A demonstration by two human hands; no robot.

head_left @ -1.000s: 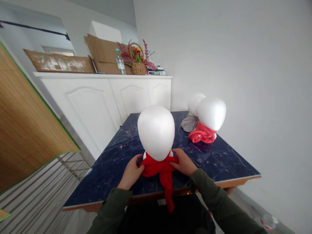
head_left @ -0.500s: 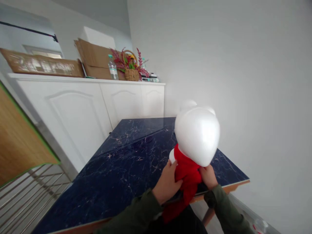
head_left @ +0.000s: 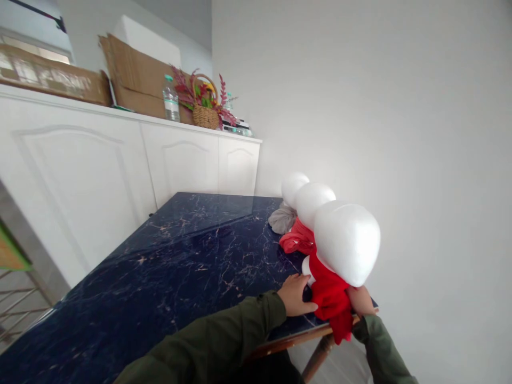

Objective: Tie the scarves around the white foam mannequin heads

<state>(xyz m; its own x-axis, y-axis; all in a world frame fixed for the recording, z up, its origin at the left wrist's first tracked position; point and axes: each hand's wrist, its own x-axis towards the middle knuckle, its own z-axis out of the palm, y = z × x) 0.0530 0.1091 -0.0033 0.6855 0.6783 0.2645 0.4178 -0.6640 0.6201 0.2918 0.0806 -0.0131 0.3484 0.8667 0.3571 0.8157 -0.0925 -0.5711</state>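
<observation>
Red cloth [head_left: 330,296] bunches around the base of a white foam head [head_left: 347,242] at the near edge of the dark marble-patterned surface [head_left: 160,266]. Right hand [head_left: 360,300] closes on the cloth under the head; left hand [head_left: 296,296] lies open just beside it. Behind stand a foam head [head_left: 311,202] with coral cloth [head_left: 298,240] and a foam head [head_left: 294,188] with grey cloth [head_left: 282,220].

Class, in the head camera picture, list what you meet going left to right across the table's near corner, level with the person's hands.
Dark marble-patterned tabletop, left hand, red cloth, right hand, white wall.
</observation>
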